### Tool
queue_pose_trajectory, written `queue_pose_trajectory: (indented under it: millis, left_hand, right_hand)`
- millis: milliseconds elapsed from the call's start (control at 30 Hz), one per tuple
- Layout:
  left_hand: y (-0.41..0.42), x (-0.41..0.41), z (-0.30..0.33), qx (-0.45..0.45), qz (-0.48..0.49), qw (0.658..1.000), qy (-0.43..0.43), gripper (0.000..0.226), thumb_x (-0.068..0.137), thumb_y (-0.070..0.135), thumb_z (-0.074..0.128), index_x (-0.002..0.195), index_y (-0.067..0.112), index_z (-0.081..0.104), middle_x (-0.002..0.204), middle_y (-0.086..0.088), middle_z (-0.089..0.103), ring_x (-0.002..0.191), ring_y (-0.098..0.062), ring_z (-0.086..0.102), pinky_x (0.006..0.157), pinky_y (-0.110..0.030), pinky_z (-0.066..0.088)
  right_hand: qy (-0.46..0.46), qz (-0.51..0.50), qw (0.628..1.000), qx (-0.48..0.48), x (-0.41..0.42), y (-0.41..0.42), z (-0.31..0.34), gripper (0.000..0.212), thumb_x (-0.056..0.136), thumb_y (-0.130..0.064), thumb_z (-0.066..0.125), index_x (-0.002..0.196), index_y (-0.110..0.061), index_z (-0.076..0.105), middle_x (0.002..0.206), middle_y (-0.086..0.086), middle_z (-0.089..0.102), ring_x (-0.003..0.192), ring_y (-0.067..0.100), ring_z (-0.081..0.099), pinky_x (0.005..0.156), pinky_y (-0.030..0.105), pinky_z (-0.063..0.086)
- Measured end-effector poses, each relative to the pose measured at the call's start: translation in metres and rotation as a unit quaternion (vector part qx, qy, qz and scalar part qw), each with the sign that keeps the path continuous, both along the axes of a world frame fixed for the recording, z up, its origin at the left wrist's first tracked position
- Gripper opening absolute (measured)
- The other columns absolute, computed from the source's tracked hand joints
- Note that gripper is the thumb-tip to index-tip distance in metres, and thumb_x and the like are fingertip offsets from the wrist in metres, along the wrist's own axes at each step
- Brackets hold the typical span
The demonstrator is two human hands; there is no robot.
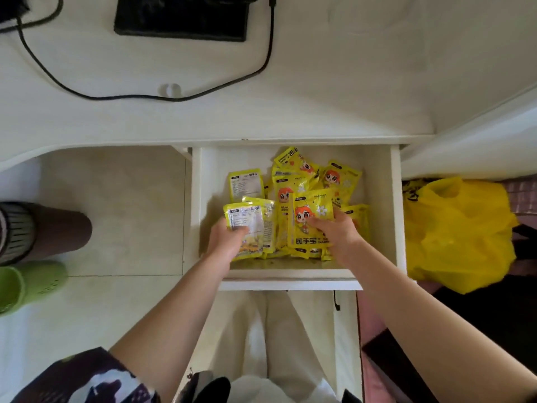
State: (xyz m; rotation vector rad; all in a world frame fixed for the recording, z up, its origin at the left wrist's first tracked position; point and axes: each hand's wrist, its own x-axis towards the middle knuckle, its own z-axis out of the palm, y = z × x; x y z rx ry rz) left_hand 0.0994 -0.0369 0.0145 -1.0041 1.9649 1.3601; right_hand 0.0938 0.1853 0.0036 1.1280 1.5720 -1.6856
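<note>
A white drawer [396, 216] stands pulled out from under the desk, holding several yellow hand-warmer packets [340, 177]. My left hand [225, 241] grips a stack of packets [247, 218] at the drawer's front left, their printed backs facing up. My right hand [338, 229] holds another packet [309, 219] with a red-haired cartoon face up, thumb on top of it, over the pile in the middle. More packets lie loose toward the back of the drawer.
The white desk top [319, 97] carries a black device [181, 18] and a black cable [162, 97]. A yellow plastic bag [456, 231] lies right of the drawer. Another person's leg [55, 228] and green shoe [32, 282] stand on the tiled floor at left.
</note>
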Motion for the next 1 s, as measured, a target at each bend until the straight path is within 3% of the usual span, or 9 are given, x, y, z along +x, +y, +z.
queue_pose_trajectory:
  millis: [167, 267, 367, 433, 500, 667, 733, 833, 1000]
  left_hand:
    - [-0.009, -0.003, -0.018, -0.015, -0.03, 0.999, -0.033, 0.025, 0.087, 0.005, 0.062, 0.11, 0.014, 0.066, 0.101, -0.006, 0.067, 0.082, -0.018, 0.061, 0.059, -0.023, 0.043]
    - [-0.017, 0.0, -0.026, -0.045, -0.045, 0.996, -0.06, 0.021, 0.088, 0.003, 0.06, 0.106, 0.01, 0.066, 0.098, -0.01, 0.067, 0.073, -0.019, 0.06, 0.06, -0.026, 0.046]
    - [-0.023, 0.002, -0.033, -0.071, -0.085, 0.991, -0.07, 0.021, 0.09, 0.004, 0.055, 0.104, 0.012, 0.068, 0.101, -0.008, 0.07, 0.087, -0.025, 0.067, 0.073, -0.034, 0.053]
    - [-0.024, 0.003, -0.032, -0.089, -0.12, 0.987, -0.062, 0.03, 0.092, 0.005, 0.049, 0.113, 0.013, 0.069, 0.107, -0.005, 0.07, 0.093, -0.024, 0.066, 0.077, -0.031, 0.053]
    - [-0.026, 0.003, -0.029, -0.101, -0.144, 0.983, -0.057, 0.034, 0.093, 0.008, 0.047, 0.118, 0.014, 0.068, 0.113, -0.005, 0.069, 0.098, -0.024, 0.065, 0.082, -0.03, 0.051]
    - [-0.044, 0.015, -0.044, -0.105, -0.177, 0.977, -0.059, 0.037, 0.078, 0.02, 0.054, 0.112, 0.021, 0.07, 0.112, -0.004, 0.072, 0.1, -0.023, 0.067, 0.092, -0.04, 0.054]
    - [-0.04, 0.019, -0.017, -0.103, -0.181, 0.977, -0.046, 0.036, 0.081, 0.021, 0.058, 0.116, 0.018, 0.067, 0.114, -0.002, 0.07, 0.104, -0.022, 0.065, 0.096, -0.039, 0.051]
    - [-0.032, 0.028, 0.029, -0.108, -0.184, 0.977, 0.005, 0.03, 0.09, 0.016, 0.061, 0.121, 0.014, 0.061, 0.116, -0.002, 0.067, 0.108, -0.02, 0.063, 0.094, -0.031, 0.048]
    - [-0.043, 0.054, 0.071, -0.158, -0.163, 0.97, 0.086, 0.02, 0.091, 0.014, 0.058, 0.11, 0.015, 0.065, 0.109, 0.0, 0.07, 0.098, -0.019, 0.065, 0.085, -0.027, 0.049]
  right_hand:
    - [-0.033, 0.088, 0.995, 0.037, -0.003, 0.004, -0.013, 0.045, 0.077, -0.008, 0.077, 0.118, -0.015, 0.061, 0.106, 0.01, 0.072, 0.102, 0.03, 0.066, 0.096, 0.05, 0.05]
    - [-0.024, 0.155, 0.984, 0.09, -0.003, 0.011, -0.016, 0.042, 0.08, -0.008, 0.072, 0.12, -0.014, 0.062, 0.103, 0.013, 0.072, 0.099, 0.033, 0.067, 0.093, 0.049, 0.053]
    - [-0.021, 0.18, 0.976, 0.119, 0.0, 0.02, -0.017, 0.037, 0.082, -0.001, 0.066, 0.118, -0.008, 0.066, 0.105, 0.012, 0.072, 0.097, 0.035, 0.067, 0.092, 0.047, 0.054]
    - [-0.024, 0.187, 0.975, 0.119, 0.003, 0.025, -0.018, 0.036, 0.082, 0.001, 0.064, 0.117, -0.006, 0.067, 0.105, 0.011, 0.072, 0.099, 0.035, 0.068, 0.091, 0.051, 0.054]
    - [-0.022, 0.191, 0.973, 0.126, 0.003, 0.027, -0.011, 0.04, 0.083, 0.0, 0.064, 0.123, -0.006, 0.064, 0.107, 0.006, 0.071, 0.093, 0.027, 0.068, 0.091, 0.044, 0.055]
    - [-0.003, 0.235, 0.955, 0.182, 0.009, 0.03, 0.024, 0.037, 0.089, -0.007, 0.055, 0.125, -0.009, 0.062, 0.078, 0.001, 0.059, 0.064, 0.017, 0.049, 0.059, 0.026, 0.042]
    - [-0.002, 0.25, 0.947, 0.2, 0.01, 0.03, 0.035, 0.041, 0.089, -0.01, 0.05, 0.129, -0.014, 0.059, 0.072, 0.0, 0.056, 0.058, 0.016, 0.046, 0.052, 0.024, 0.039]
    - [0.015, 0.296, 0.928, 0.224, 0.009, 0.022, 0.056, 0.041, 0.09, -0.01, 0.048, 0.128, -0.015, 0.06, 0.082, 0.004, 0.06, 0.057, 0.016, 0.047, 0.049, 0.024, 0.038]
    - [0.093, 0.391, 0.877, 0.262, 0.008, -0.014, 0.095, 0.036, 0.094, -0.013, 0.044, 0.127, -0.016, 0.058, 0.096, 0.004, 0.064, 0.058, 0.015, 0.055, 0.048, 0.023, 0.041]
